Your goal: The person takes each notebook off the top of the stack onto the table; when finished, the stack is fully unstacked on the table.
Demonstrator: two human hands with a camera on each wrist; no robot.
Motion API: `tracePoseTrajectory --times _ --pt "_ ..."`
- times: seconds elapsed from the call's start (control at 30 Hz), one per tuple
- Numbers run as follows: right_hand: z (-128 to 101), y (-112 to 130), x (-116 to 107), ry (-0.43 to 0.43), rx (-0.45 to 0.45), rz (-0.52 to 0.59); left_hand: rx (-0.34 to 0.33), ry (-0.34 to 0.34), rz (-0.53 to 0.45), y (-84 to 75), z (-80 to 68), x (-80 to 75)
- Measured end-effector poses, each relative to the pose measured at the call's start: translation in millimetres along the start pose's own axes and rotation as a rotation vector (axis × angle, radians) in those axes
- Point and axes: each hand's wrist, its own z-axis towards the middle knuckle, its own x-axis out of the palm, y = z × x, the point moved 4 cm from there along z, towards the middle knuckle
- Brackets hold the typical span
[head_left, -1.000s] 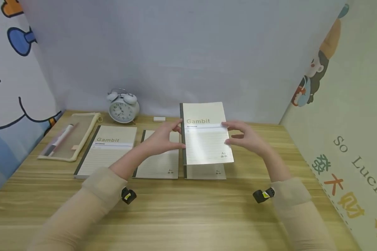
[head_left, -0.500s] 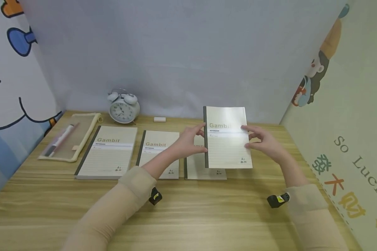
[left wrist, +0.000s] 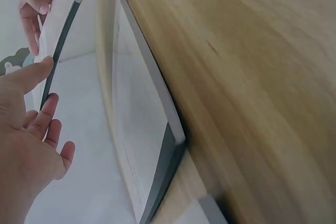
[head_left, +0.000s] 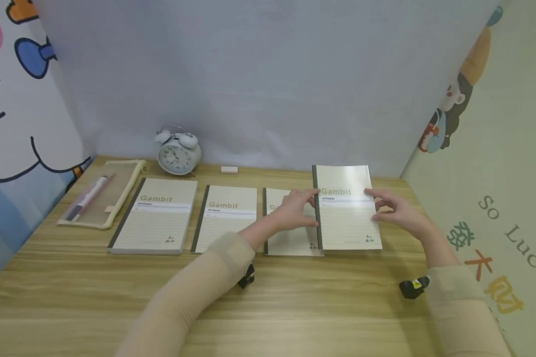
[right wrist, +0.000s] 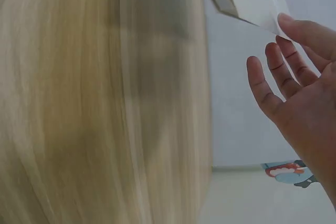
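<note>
Moved right and a bit lower since half a second ago: the held notebook (head_left: 350, 220), both hands along with it. Thumb and fingers of my left hand (head_left: 293, 212) have the dark spine (head_left: 319, 238), my right hand (head_left: 399, 215) pinches the opposite edge, and it's still up off the desk (head_left: 295, 312), near the rightmost flat notebook (head_left: 290, 243). I'd keep both sides level and lower it slowly, fingers slipping out last so nothing flops. Watch that spine: from my head view it overlaps the flat one's edge, so nudging a touch further right seems smart. Decent bare wood over there and toward me, but the back wall (head_left: 272, 99) looks pretty close behind
</note>
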Motion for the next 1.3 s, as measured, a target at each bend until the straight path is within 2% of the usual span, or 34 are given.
tracePoseTrajectory --times 0.13,0.3,0.5,0.67,0.83,1.13,1.3 --pt "-3 -15 -3 0.01 0.004 0.007 0.006 0.022 0.011 0.5 10.3 12.5" --pt "-3 -30 -2 0.031 -0.012 -0.012 -0.031 0.069 0.041 7.0 20.8 27.2" --pt "-3 -44 2 0.063 0.034 -0.019 -0.031 0.148 0.101 9.7 27.6 40.9" --pt "-4 -56 8 0.103 0.07 -0.021 -0.035 0.207 0.119 10.8 26.4 42.8" --pt "-6 -62 13 0.139 0.1 0.038 -0.012 0.257 0.196 10.9 24.4 41.9" --pt "-1 -65 17 0.151 0.09 0.034 0.036 0.295 0.366 7.5 25.5 41.0" --pt "2 -68 19 0.153 0.073 0.029 0.024 0.321 0.392 7.5 24.9 42.0"
